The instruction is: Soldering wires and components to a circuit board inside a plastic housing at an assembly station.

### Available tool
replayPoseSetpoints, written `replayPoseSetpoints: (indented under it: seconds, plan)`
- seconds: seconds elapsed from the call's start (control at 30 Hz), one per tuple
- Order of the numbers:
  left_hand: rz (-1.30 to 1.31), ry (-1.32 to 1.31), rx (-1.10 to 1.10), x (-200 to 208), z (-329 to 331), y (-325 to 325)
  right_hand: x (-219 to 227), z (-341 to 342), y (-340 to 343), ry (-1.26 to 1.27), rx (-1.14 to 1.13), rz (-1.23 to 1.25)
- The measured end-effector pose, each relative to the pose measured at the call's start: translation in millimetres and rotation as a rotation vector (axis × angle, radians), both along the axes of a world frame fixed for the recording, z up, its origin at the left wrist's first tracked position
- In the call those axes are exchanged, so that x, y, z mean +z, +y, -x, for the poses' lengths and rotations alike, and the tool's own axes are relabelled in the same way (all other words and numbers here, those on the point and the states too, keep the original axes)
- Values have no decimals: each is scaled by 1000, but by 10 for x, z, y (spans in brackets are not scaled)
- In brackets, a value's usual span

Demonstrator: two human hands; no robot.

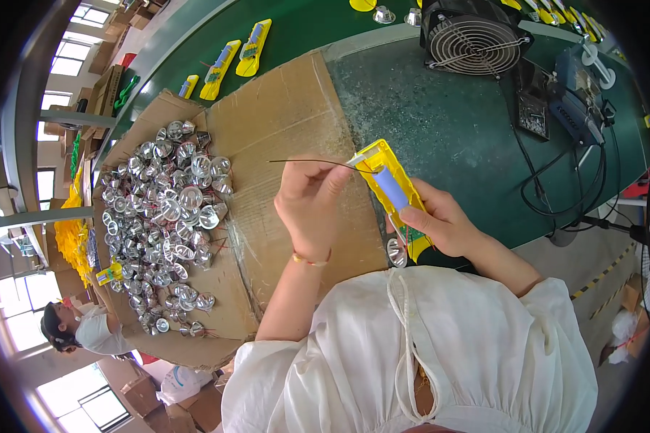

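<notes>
My right hand (444,220) grips a yellow plastic flashlight housing (378,154), tilted, its hollow side up. A blue-violet cylindrical battery (391,189) lies inside, and part of a green circuit board (414,237) shows by my thumb. Just below the housing is a silver reflector cup (396,252), with thin red wires beside it. My left hand (307,191) is closed, thumb and forefinger pinched at the housing's far end around a thin dark wire (296,161). The wire sticks out to the left and also reaches into the housing. What else the fingertips hold is hidden.
At left, a cardboard box (249,317) holds many silver reflector cups (190,198). Yellow housings (220,70) lie on the green bench behind. A black fan (477,45), a blue bench unit (576,101) and loose cables (538,180) occupy the right. Another person (97,330) is far left.
</notes>
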State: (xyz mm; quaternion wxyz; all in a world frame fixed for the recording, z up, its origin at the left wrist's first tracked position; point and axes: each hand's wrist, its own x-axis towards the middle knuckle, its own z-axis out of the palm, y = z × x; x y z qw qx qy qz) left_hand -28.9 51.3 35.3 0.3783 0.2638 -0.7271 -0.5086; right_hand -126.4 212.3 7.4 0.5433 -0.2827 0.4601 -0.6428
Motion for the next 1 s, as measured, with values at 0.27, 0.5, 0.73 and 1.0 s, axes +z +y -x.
replayPoseSetpoints:
  seconds: [0.27,0.5,0.73,1.0]
  plan:
    - [725,127,-23,-74,22,28,-3,-24,18,108,-24,50]
    - [853,111,-79,-22,-27,5,-35,-44,21,125,-10,66]
    - [478,-92,-45,79,3,87,-41,-24,25,113,13,41]
    - [-447,-123,-126,167,69,17,-48,-24,13,124,-11,8]
